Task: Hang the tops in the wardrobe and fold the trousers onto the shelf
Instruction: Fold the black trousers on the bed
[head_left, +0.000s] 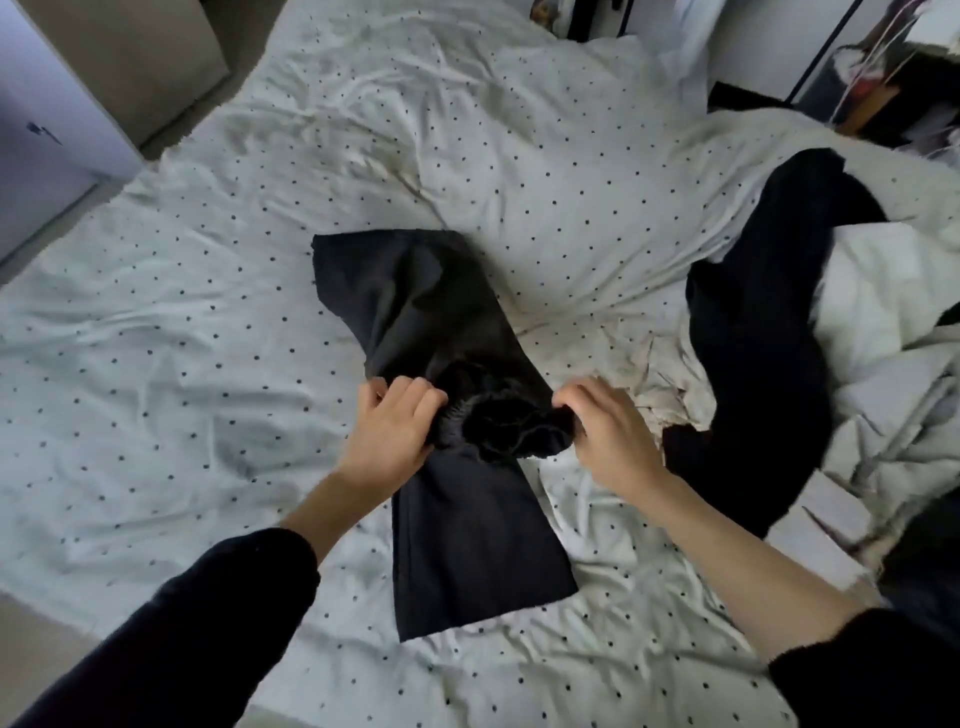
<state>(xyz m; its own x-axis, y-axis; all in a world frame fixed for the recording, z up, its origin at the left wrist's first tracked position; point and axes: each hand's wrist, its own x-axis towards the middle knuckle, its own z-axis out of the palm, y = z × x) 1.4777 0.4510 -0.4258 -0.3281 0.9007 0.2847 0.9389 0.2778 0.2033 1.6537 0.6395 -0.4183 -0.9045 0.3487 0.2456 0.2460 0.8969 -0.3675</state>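
While both hands (387, 431) (610, 434) grip bunched black trousers (467, 519), fingertips vanish inside folds.

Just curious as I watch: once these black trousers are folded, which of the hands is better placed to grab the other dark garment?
Probably the right hand: the other dark garment lies right beside it; the left hand is across the trousers.
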